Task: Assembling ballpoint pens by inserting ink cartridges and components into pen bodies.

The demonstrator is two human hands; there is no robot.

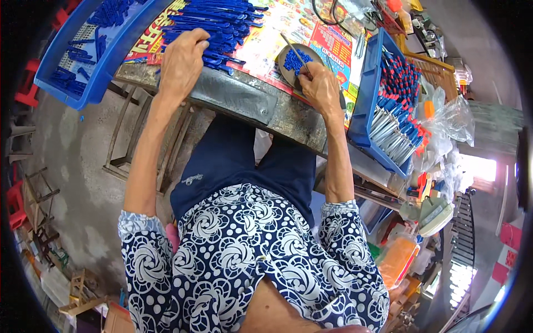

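My left hand (182, 60) rests at the near edge of a heap of long, slim blue plastic pieces (216, 25). Its fingers are curled in and touch the heap; what lies between the fingertips is hidden. With its fingers closed, my right hand (322, 89) grips a thin stick (292, 45) that slants away over a round, shallow dish (317, 54). Small blue plastic bits (297, 60) are gathered in the dish, close to my right fingertips.
A blue crate (89, 91) with more blue pieces stands at the left table edge. At the right, another blue crate (363, 100) holds red-blue and silvery pen-like parts. Printed sheets (266, 50) cover the worn table. Clear plastic bags (452, 119) lie beyond the right crate.
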